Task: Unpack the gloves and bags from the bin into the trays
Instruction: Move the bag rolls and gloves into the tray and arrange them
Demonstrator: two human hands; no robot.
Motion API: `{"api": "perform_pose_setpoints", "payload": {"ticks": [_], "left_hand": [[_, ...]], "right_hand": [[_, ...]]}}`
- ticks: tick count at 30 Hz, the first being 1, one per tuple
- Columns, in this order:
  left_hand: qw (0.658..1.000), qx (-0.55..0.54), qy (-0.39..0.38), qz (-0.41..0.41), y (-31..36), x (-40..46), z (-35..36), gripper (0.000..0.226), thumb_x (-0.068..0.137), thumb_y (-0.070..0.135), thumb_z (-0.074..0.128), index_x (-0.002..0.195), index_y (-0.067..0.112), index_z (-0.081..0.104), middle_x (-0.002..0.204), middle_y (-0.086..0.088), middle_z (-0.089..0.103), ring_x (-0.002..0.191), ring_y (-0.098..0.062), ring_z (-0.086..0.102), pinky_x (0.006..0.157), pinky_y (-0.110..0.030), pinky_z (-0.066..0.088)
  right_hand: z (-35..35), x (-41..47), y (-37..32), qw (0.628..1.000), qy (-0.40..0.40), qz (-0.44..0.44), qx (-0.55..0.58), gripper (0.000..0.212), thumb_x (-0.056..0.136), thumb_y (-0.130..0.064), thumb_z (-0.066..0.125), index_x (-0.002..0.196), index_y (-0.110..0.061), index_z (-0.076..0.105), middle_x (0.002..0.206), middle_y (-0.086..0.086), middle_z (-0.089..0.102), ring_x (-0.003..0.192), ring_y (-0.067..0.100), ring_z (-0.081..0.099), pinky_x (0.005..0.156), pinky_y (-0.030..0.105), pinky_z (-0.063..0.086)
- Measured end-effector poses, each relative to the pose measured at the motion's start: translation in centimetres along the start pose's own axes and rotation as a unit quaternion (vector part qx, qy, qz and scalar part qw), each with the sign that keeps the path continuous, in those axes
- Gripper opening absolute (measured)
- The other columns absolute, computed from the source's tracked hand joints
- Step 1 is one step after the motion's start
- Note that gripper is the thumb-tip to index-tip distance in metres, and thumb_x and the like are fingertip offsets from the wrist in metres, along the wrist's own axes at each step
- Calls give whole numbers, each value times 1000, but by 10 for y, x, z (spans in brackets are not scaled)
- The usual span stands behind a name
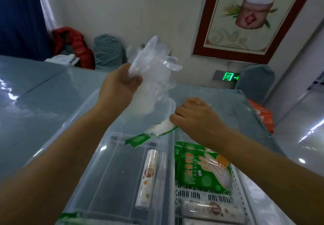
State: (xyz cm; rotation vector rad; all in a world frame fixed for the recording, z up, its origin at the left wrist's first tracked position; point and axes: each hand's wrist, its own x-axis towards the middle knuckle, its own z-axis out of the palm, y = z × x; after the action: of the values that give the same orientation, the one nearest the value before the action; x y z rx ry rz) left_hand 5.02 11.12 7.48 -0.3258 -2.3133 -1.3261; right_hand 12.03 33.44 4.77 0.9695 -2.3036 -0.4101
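Note:
My left hand (121, 82) grips a bunch of clear plastic gloves (154, 74) and holds it up above the far end of the clear plastic bin (98, 154). My right hand (196, 117) pinches the green and white glove packet (157, 131), which hangs over the bin's far rim. The gloves trail down toward that packet. A roll of bags (149, 177) lies inside the bin. In the white perforated tray (201, 195) on the right lie a green glove packet (201, 165) and another roll of bags (212, 210).
The bin and tray stand on a glossy grey-blue table (35, 102). Another green packet (68, 217) shows at the bin's near left corner. Chairs with grey covers (108, 53), a red jacket (73, 45) and an orange bag (263, 116) are beyond the table's edges.

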Motion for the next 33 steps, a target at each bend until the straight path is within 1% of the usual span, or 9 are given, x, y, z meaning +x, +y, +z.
{"api": "perform_pose_setpoints", "payload": {"ticks": [4,7,10,17,21,23,27,30,33], "left_hand": [[999,-1,-30,-15,33,-16,39,14,84,30,58,95,22,60,78,3,61,74,-23,60,65,-36,49],[999,-16,-42,-29,52,-27,65,18,85,29,58,102,22,61,92,-5,65,84,-27,61,79,-46,53],[998,-20,-52,-40,64,-36,90,19,86,28,59,104,21,61,98,-9,66,90,-29,61,84,-50,51],[998,18,-46,-49,76,-52,129,21,86,28,58,106,21,61,92,1,62,87,-25,60,81,-40,51],[994,82,-47,-52,73,-61,146,18,86,31,56,101,21,60,86,3,60,85,-27,60,77,-37,49],[993,97,-39,-56,71,-65,152,17,86,30,57,99,21,59,85,3,58,85,-27,59,75,-34,46],[991,107,-38,-65,68,-72,160,5,85,29,56,86,24,53,79,2,59,80,-27,59,72,-33,46],[992,84,-39,-86,66,-77,168,9,84,27,56,86,19,55,78,-1,62,79,-29,61,73,-40,51],[990,91,-35,-97,62,-82,179,8,83,27,56,83,20,51,73,3,56,79,-29,59,72,-40,50]], "right_hand": [[-7,-65,20,989,-43,116,78,8,78,-13,60,85,-14,62,76,7,63,66,28,58,64,37,49],[-2,-108,32,959,-84,219,161,12,79,-17,55,88,-11,61,78,8,62,68,31,58,60,39,47],[20,-141,39,916,-173,282,226,12,90,-25,49,99,-18,55,91,3,61,84,25,55,65,36,44],[91,-183,26,853,-338,237,320,13,91,-24,49,103,-19,53,99,7,64,88,25,59,64,29,38],[123,-183,11,803,-422,203,368,27,94,-24,45,119,-14,49,113,10,59,101,28,57,85,37,48],[134,-179,8,807,-425,201,357,30,95,-29,45,119,-13,47,114,11,57,101,29,55,85,39,46],[146,-175,8,814,-395,217,368,31,93,-25,49,118,-7,47,93,8,49,82,22,46,77,33,41],[153,-186,3,817,-341,270,379,33,91,-25,54,116,-7,44,100,10,56,86,25,56,71,30,44],[161,-201,-3,854,-310,262,325,44,89,-33,56,125,-12,43,115,9,58,94,25,59,64,27,34]]}}
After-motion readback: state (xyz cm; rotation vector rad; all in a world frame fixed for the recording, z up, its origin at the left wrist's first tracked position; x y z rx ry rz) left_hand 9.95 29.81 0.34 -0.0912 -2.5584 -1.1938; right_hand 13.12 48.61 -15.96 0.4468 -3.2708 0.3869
